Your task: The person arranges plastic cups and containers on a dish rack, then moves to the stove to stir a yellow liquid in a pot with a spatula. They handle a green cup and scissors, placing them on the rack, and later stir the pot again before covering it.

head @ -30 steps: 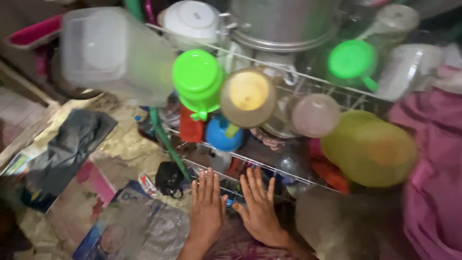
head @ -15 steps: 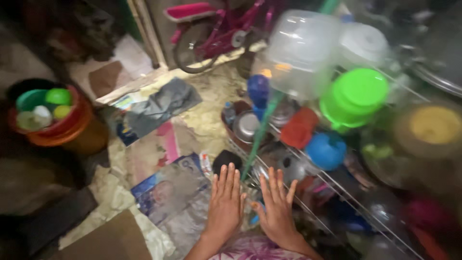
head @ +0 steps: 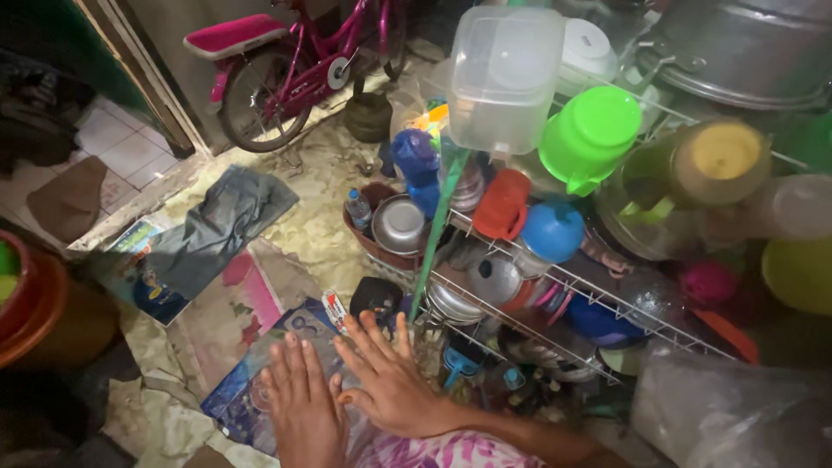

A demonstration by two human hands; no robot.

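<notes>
Left hand [head: 303, 403] and right hand [head: 390, 386] low in frame, side by side, fingers spread flat, gripping nothing. Beneath them, printed plastic sheets [head: 260, 381] on the floor. Just past the right fingertips, a small black pouch [head: 374, 296] beside the wire dish rack [head: 555, 286]. Higher on rack: blue cup [head: 552, 232], green jug [head: 589, 137], clear plastic container [head: 504, 78]. Farthest back, pink bicycle [head: 286, 61].

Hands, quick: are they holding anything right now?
Left hand: open, fingers spread, holding nothing.
Right hand: open, fingers spread, holding nothing.
</notes>
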